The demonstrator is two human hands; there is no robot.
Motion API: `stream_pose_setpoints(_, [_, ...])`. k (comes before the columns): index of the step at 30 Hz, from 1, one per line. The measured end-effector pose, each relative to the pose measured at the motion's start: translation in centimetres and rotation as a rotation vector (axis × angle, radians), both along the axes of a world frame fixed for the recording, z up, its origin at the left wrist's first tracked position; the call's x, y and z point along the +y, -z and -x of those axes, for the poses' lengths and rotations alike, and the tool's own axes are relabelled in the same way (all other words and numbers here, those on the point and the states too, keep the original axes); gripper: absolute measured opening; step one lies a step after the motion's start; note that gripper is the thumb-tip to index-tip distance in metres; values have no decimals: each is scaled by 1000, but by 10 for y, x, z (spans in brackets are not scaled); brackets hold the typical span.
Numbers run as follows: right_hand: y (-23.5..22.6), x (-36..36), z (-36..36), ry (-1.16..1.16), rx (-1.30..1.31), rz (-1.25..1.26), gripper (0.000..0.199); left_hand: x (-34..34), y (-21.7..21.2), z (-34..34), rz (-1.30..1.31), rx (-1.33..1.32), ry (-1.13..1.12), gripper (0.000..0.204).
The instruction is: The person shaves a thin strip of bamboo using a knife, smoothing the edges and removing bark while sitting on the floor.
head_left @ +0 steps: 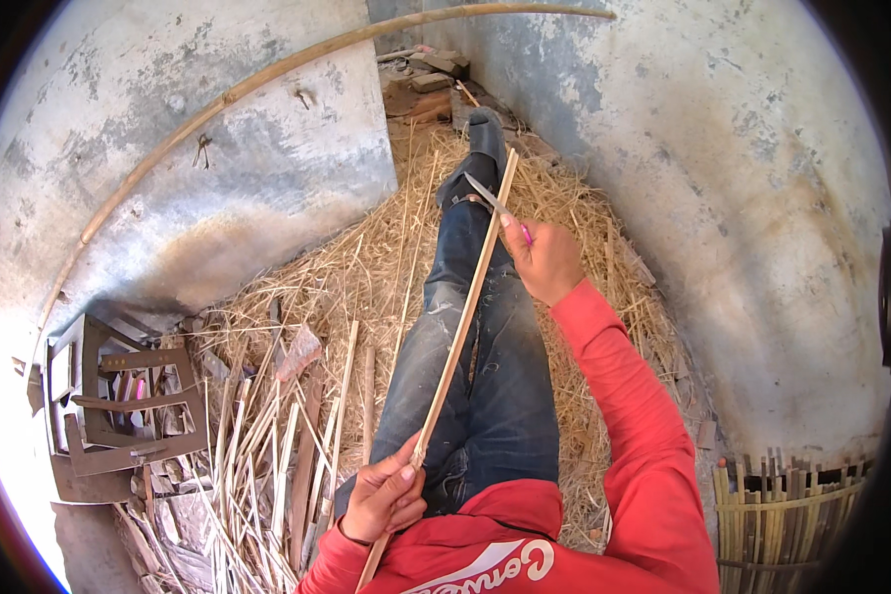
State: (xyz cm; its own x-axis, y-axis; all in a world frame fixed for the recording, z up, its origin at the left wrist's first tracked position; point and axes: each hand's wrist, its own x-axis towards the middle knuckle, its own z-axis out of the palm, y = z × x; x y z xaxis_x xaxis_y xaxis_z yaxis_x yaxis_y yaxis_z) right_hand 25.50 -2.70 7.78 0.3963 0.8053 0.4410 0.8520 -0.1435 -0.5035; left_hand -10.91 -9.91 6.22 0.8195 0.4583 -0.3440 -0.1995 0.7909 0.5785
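A long, pale split strip [465, 322], of bamboo or wood, runs slantwise over my outstretched legs. Near its lower end, my left hand [384, 492] is closed around it at my lap. My right hand [543, 259] grips a knife [486, 191] with a pink handle, its blade pointing up and left. The blade lies against or just over the strip near the far end; which of the two I cannot tell. Most of the handle is hidden in my fist.
Shavings [584, 213] cover the floor around my legs. Several loose strips [257, 495] lie in a heap at the left, beside a dark slatted frame [134, 401]. A long curved pole [267, 74] leans along the wall. At the lower right stands a woven slat basket [792, 510].
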Motion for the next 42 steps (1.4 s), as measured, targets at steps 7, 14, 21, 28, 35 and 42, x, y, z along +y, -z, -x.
stream_pose_setpoints(7, [33, -67, 109, -536, -64, 126, 56, 15, 9, 1, -55, 84, -80, 42])
stream_pose_setpoints(14, [20, -21, 23, -38, 73, 112, 56, 4, 6, -6, -117, 118, -57, 46])
stream_pose_setpoints(21, [35, -66, 99, -562, 18, 136, 55, 10, 10, -4, -180, 166, -120, 44])
stream_pose_setpoints(28, [29, -13, 3, -37, 138, 14, 59, 2, 4, -4, -169, 106, -37, 44])
stream_pose_setpoints(35, [22, -58, 90, -598, -85, 146, 55, 10, 5, -7, -132, 140, -130, 42])
stream_pose_setpoints(42, [33, 5, -55, 116, 117, 58, 69, -5, 1, -6, -114, 149, -59, 46])
